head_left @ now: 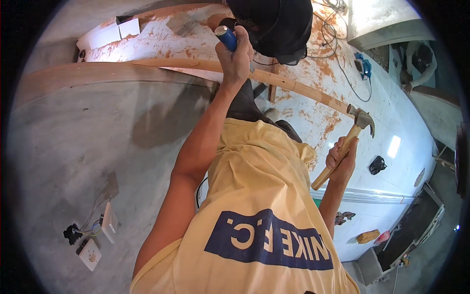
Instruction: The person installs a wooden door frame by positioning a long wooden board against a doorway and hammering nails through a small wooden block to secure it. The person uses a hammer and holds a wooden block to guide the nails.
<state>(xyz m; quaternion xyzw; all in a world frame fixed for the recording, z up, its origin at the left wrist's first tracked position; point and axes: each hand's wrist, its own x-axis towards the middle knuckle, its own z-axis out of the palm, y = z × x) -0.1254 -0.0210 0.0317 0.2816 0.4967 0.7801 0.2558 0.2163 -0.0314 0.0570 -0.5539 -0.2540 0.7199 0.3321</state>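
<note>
Yellow shirt [264,196] nearest; left hand [236,54] grips blue-handled tool [226,37], right hand [342,159] grips hammer [345,147].

Chisel [226,37]: blue handle, gripped in a closed fist, only the handle's end showing above the fingers; blade hidden behind the hand. It stands against a long pale wooden trim strip [196,64] fixed along the grey wall.

Claw hammer [348,144]: light wooden handle, steel head with curved claw, held tilted, head uppermost, just beside the strip's right end.
</note>
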